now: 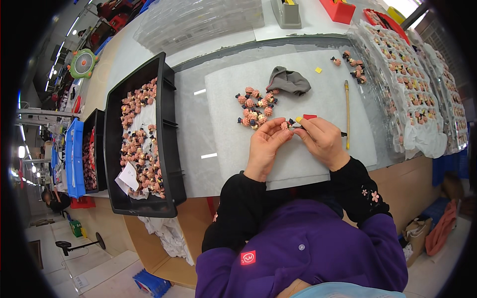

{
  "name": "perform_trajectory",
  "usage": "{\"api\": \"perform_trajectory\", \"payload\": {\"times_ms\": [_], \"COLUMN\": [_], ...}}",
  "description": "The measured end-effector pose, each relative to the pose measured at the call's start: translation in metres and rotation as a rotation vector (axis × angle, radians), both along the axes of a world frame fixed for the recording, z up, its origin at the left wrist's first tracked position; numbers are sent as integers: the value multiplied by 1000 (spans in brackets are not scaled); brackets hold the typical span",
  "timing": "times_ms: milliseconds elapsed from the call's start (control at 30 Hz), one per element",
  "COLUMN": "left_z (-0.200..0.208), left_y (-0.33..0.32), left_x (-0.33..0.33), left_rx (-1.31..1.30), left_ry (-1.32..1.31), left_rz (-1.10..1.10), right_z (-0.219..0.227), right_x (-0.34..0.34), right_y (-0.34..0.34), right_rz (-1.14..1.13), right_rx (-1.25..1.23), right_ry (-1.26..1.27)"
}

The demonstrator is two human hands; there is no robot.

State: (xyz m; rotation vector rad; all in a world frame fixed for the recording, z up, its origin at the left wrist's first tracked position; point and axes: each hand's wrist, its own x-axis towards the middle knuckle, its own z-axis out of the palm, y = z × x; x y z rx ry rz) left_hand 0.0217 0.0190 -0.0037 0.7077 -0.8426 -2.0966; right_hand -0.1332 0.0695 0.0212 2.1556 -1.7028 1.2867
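Note:
Between the fingertips of my left hand (265, 150) is a small pink-haired figurine (285, 124) with dark parts. My right hand (324, 143) is closed around a thin dark stick-like tool (343, 134), whose end pokes out past the palm; its tip meets the figurine, but the fingers hide most of it. Something yellow covers one right fingertip. Just beyond that hand a small red piece (309, 116) shows. A ring of similar figurines (256, 105) lies on the white sheet (228, 149) beyond my left hand, beside a crumpled grey cloth (289, 81).
At left stands a black crate (170, 124) of figurines. A yellow-tipped wooden stick (347, 114) lies right of my hands. Loose figurines (357, 69) sit farther back. Stacked clear trays (417, 94) of figurines line the right side; empty-looking clear trays (198, 22) are at the back.

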Motion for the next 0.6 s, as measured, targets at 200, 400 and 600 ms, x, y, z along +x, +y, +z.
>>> {"api": "perform_trajectory", "payload": {"times_ms": [200, 400, 600], "left_z": [1, -1, -1], "left_y": [0, 0, 0], "left_x": [0, -2, -2], "left_rx": [25, -1, -1], "left_ry": [5, -22, -14], "left_rz": [12, 0, 9], "right_z": [-3, -5, -4], "right_x": [0, -1, -1], "right_y": [0, 0, 0], "right_rz": [-3, -10, -20], "right_rx": [-11, -3, 15], "right_ry": [2, 2, 2]}}
